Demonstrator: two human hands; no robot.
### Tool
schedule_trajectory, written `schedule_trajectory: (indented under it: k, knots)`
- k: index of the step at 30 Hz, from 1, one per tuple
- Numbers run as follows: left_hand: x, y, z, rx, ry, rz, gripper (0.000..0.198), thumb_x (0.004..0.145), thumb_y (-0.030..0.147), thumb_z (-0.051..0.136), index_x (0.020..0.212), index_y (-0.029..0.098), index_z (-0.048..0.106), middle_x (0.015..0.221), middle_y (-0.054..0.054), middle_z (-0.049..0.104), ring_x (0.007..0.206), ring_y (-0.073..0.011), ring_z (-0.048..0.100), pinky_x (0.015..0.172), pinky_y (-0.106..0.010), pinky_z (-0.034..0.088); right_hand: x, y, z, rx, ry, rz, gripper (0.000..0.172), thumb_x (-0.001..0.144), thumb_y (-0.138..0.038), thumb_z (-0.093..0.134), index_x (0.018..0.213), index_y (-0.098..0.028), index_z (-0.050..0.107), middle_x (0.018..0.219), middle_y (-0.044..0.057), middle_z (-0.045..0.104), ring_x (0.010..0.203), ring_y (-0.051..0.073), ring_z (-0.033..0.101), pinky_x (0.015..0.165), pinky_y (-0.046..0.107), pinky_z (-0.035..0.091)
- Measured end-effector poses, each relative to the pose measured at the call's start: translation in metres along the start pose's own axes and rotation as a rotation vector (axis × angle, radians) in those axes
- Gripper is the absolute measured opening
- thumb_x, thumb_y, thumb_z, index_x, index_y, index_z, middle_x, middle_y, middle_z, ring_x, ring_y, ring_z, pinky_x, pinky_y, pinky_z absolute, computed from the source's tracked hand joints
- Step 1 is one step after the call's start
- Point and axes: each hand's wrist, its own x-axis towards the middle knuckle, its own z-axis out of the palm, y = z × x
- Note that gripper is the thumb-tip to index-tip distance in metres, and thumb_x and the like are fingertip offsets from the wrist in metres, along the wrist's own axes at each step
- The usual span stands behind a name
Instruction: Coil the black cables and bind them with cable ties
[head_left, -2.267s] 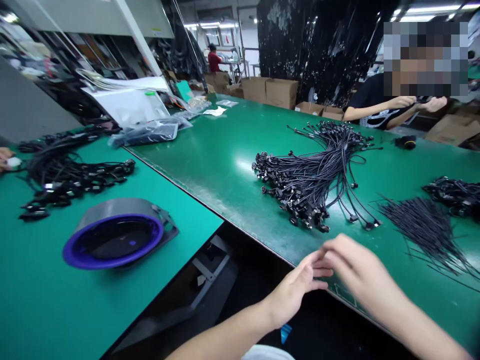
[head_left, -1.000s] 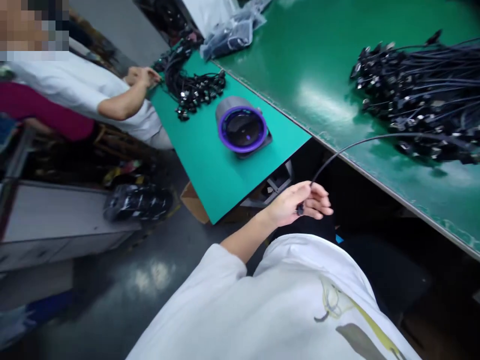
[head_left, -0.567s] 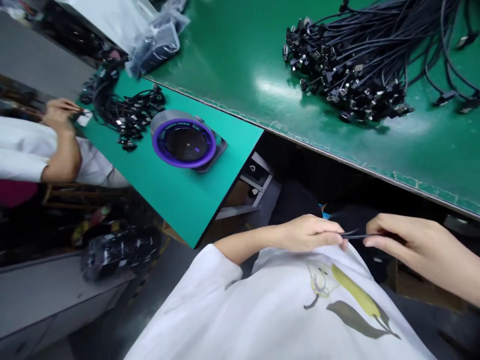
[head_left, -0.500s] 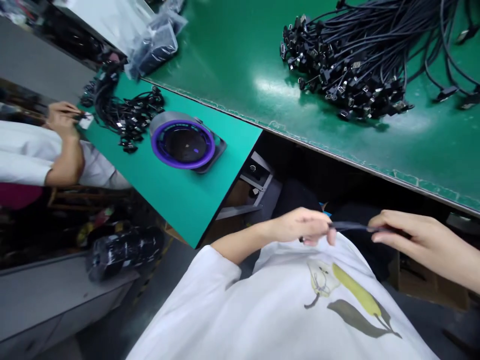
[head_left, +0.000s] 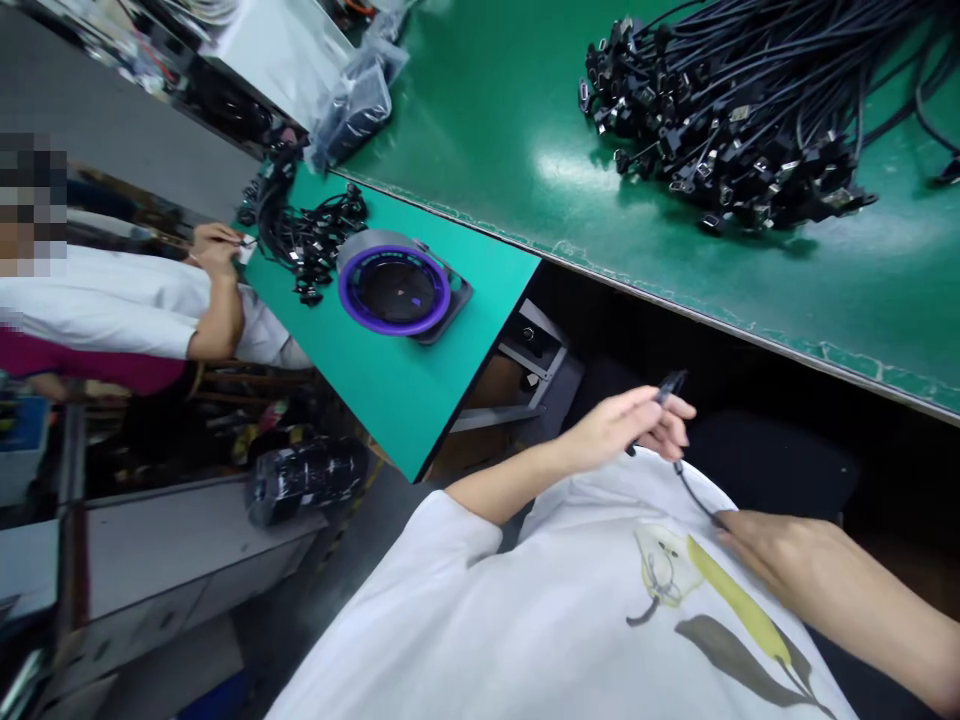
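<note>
My left hand [head_left: 637, 425] pinches the connector end of a black cable [head_left: 691, 482] in front of my shirt, the dark plug sticking up past the fingertips. From there the cable runs down to my right hand [head_left: 784, 550], whose fingers are closed around it, low by my lap. The right fingertips are partly hidden behind the back of that hand. Beyond the hands, on the green table [head_left: 487, 140], lies a large bundle of black cables [head_left: 739, 130] with their metal-tipped connectors toward the left.
A purple-rimmed fan [head_left: 395, 290] stands on the lower green table [head_left: 390, 400]. Behind it lie another heap of black cables [head_left: 307, 235] and a plastic-bagged item [head_left: 360, 105]. A co-worker's hand [head_left: 215, 248] is at the far left. The table edge runs just ahead of my hands.
My left hand has risen slightly and turned its connector end upward. My right hand has moved down toward my lap, and the cable between them now slants and sags. The view has shifted leftward.
</note>
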Motion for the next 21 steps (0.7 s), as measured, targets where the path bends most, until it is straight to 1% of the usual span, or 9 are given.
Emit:
schedule_trajectory:
  k: [3, 5, 7, 10, 12, 13, 15, 17, 21]
  knots:
    - [0.0, -0.007, 0.014, 0.452, -0.12, 0.055, 0.044, 0.094, 0.054, 0.044, 0.102, 0.016, 0.064, 0.108, -0.011, 0.066, 0.104, -0.0206, 0.062, 0.097, -0.036, 0.045, 0.014, -0.026, -0.022, 0.054, -0.137, -0.129, 0.033, 0.1, -0.041, 0.037, 0.079, -0.024, 0.057, 0.07, 0.001, 0.061, 0.059, 0.017, 0.058, 0.057, 0.031, 0.043]
    - [-0.004, -0.003, 0.017, 0.681, -0.212, 0.055, 0.047, 0.096, 0.055, 0.037, 0.095, 0.017, 0.064, 0.104, -0.009, 0.067, 0.101, -0.0198, 0.061, 0.094, -0.034, 0.044, 0.023, -0.025, -0.037, 0.119, -0.053, -0.151, 0.034, 0.1, -0.041, 0.038, 0.082, -0.022, 0.06, 0.073, 0.001, 0.061, 0.062, 0.015, 0.057, 0.06, 0.029, 0.042]
    - [-0.009, 0.002, 0.016, 0.754, -0.293, 0.001, 0.048, 0.096, 0.057, 0.035, 0.089, 0.017, 0.062, 0.089, -0.006, 0.066, 0.085, -0.016, 0.061, 0.083, -0.03, 0.044, 0.032, -0.015, -0.045, 0.202, 0.081, -0.145, 0.031, 0.099, -0.042, 0.043, 0.083, -0.022, 0.062, 0.077, 0.002, 0.06, 0.065, 0.015, 0.056, 0.06, 0.028, 0.042]
    - [-0.008, 0.001, 0.016, 0.483, -0.308, -0.091, 0.047, 0.092, 0.061, 0.042, 0.081, 0.017, 0.055, 0.075, -0.002, 0.059, 0.06, -0.0087, 0.05, 0.065, -0.026, 0.041, 0.05, 0.0, -0.037, 0.341, 0.464, -0.076, 0.021, 0.089, -0.042, 0.061, 0.101, -0.024, 0.062, 0.093, 0.005, 0.059, 0.082, 0.019, 0.057, 0.073, 0.032, 0.048]
    - [-0.003, -0.008, 0.017, 0.153, -0.204, -0.061, 0.047, 0.088, 0.063, 0.05, 0.077, 0.017, 0.049, 0.071, 0.0, 0.055, 0.053, -0.0071, 0.045, 0.058, -0.025, 0.039, 0.063, 0.003, -0.023, 0.526, 0.611, 0.008, 0.037, 0.087, -0.044, 0.065, 0.117, -0.026, 0.056, 0.108, 0.007, 0.058, 0.096, 0.022, 0.057, 0.085, 0.036, 0.049]
    - [0.0, -0.014, 0.018, 0.013, -0.14, -0.029, 0.048, 0.086, 0.063, 0.052, 0.076, 0.018, 0.046, 0.069, 0.0, 0.053, 0.053, -0.0075, 0.046, 0.056, -0.025, 0.038, 0.069, 0.002, -0.015, 0.664, 0.604, 0.056, 0.036, 0.089, -0.046, 0.061, 0.117, -0.025, 0.055, 0.105, 0.007, 0.058, 0.094, 0.022, 0.057, 0.084, 0.036, 0.049]
    - [0.007, -0.024, 0.018, -0.151, -0.032, 0.006, 0.046, 0.086, 0.06, 0.056, 0.074, 0.018, 0.045, 0.068, 0.001, 0.052, 0.055, -0.009, 0.051, 0.056, -0.025, 0.039, 0.076, -0.001, -0.001, 0.993, 0.541, 0.153, 0.028, 0.095, -0.049, 0.05, 0.101, -0.023, 0.057, 0.083, 0.003, 0.054, 0.073, 0.017, 0.054, 0.066, 0.03, 0.049]
    - [0.011, -0.031, 0.016, -0.214, 0.05, -0.011, 0.043, 0.087, 0.056, 0.057, 0.073, 0.017, 0.045, 0.067, 0.001, 0.051, 0.057, -0.0094, 0.052, 0.057, -0.024, 0.039, 0.076, -0.004, 0.009, 1.284, 0.545, 0.226, 0.039, 0.097, -0.056, 0.041, 0.089, -0.02, 0.056, 0.069, 0.0, 0.044, 0.057, 0.012, 0.043, 0.053, 0.025, 0.042]
    - [0.012, -0.038, 0.01, -0.276, 0.162, -0.051, 0.04, 0.087, 0.052, 0.059, 0.075, 0.016, 0.047, 0.071, 0.002, 0.052, 0.057, -0.0084, 0.052, 0.058, -0.023, 0.04, 0.072, -0.012, 0.018, 1.405, 0.495, 0.212, 0.034, 0.091, -0.052, 0.057, 0.101, -0.02, 0.06, 0.087, 0.003, 0.053, 0.073, 0.012, 0.052, 0.067, 0.025, 0.049]
